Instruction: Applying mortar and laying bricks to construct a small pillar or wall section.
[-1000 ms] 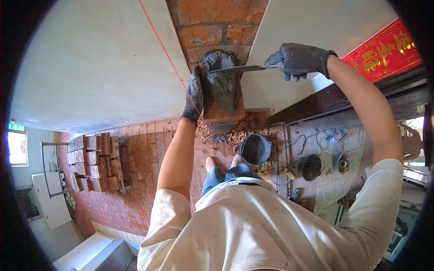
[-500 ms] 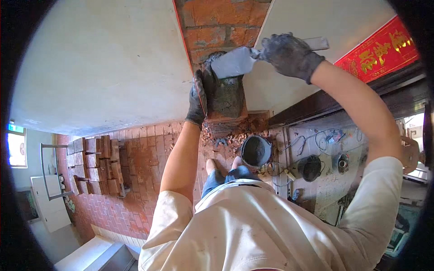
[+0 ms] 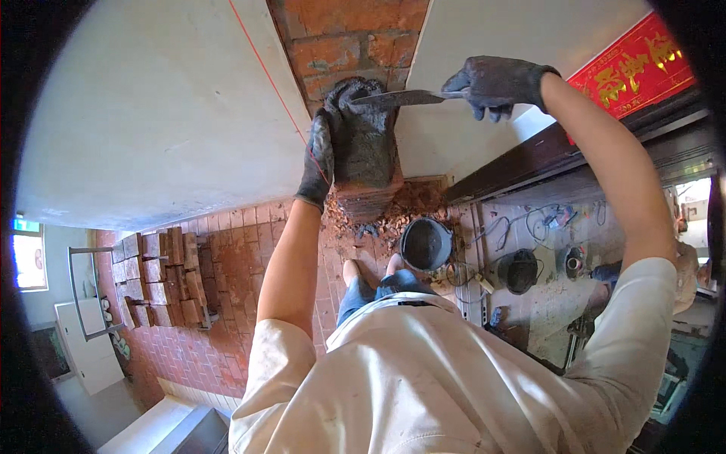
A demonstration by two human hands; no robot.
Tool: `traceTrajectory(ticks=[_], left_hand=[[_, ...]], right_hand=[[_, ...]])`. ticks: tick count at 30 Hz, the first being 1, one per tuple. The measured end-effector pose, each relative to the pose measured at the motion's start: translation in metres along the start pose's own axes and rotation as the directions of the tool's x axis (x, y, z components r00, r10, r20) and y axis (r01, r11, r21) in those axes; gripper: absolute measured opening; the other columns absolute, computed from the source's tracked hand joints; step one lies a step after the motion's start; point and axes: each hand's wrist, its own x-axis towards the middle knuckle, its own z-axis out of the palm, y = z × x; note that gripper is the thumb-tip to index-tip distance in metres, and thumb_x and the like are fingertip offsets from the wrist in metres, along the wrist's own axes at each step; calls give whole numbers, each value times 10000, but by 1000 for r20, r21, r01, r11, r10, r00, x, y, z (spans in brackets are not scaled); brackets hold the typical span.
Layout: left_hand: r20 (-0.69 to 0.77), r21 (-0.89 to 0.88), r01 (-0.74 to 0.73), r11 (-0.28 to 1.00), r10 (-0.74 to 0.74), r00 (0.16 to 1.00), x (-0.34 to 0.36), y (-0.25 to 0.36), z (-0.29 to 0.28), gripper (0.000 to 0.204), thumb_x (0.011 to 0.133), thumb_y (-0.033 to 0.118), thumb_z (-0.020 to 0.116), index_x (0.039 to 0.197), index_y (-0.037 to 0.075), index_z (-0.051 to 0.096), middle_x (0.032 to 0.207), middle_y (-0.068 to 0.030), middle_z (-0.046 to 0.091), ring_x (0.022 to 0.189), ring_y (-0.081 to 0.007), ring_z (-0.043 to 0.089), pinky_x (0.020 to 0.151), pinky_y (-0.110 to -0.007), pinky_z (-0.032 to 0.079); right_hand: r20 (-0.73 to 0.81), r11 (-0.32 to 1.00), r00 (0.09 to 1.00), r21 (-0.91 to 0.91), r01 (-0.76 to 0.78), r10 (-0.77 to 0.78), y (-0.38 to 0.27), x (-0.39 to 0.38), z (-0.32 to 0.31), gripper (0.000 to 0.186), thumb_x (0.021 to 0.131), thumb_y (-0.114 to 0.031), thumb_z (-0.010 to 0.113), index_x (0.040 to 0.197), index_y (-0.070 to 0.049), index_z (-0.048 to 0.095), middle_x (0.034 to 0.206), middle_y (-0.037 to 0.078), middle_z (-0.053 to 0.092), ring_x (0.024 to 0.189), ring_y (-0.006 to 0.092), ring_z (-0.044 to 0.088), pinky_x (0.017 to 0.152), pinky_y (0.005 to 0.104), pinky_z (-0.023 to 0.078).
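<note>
My right hand (image 3: 505,85), in a dark glove, is closed round the handle of a trowel (image 3: 404,98). The trowel's blade, turned nearly edge-on, reaches left over the wet grey mortar (image 3: 363,144). That mortar covers the top of a narrow brick stack (image 3: 370,198) standing against the wall. My left hand (image 3: 318,155), also gloved, lies along the mortar's left side with its fingers stretched out; its thumb is not clearly visible. A thin red string (image 3: 270,78) runs down from the top and passes across my left hand.
Bare brickwork (image 3: 348,45) rises behind the stack between two pale wall faces. A black bucket (image 3: 426,244) stands near my feet, amid rubble. Another bucket (image 3: 520,271) and cables are farther right. Piled bricks (image 3: 159,280) lie at left. A red banner (image 3: 631,64) hangs at right.
The trowel's blade has turned from showing its broad face to nearly edge-on over the mortar. My right hand has rolled over. The red string's upper part now appears farther left.
</note>
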Motion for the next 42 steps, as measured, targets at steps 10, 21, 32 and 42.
traceTrajectory(ticks=[10, 21, 32, 42], left_hand=[[-119, -75, 79, 994, -88, 989, -7, 3, -6, 609, 977, 459, 364, 1380, 3, 362, 1362, -97, 443, 1242, -202, 424, 1079, -326, 283], [-451, -357, 200, 913, -356, 819, -106, 12, -79, 637, 967, 512, 329, 1407, 52, 329, 1457, -88, 348, 1326, -215, 353, 1111, -361, 239], [-782, -323, 581, 747, -556, 280, -393, -53, -197, 470, 891, 603, 441, 987, 164, 577, 946, 3, 579, 859, -155, 532, 735, -300, 418], [-610, -238, 472, 849, -509, 608, -277, -48, -97, 523, 967, 493, 356, 1314, 112, 444, 1313, -49, 486, 1160, -175, 462, 984, -319, 344]], right_hand=[[12, 966, 969, -79, 248, -248, 29, -18, 48, 527, 720, -109, 522, 1244, -123, 575, 743, 131, 634, 521, 180, 596, 483, 316, 516], [11, 881, 881, -3, 473, -473, 74, -70, 118, 189, 843, -213, 577, 869, -34, 635, 719, 128, 621, 658, 267, 628, 626, 396, 502], [168, 573, 971, 818, -40, -171, 168, 12, 253, 288, 917, -307, 545, 795, -59, 627, 670, 49, 650, 480, 105, 566, 446, 235, 453], [-230, 381, 968, 890, 250, -98, 127, 6, 363, 275, 886, -305, 600, 752, -68, 638, 577, 27, 585, 432, 97, 523, 426, 235, 419]])
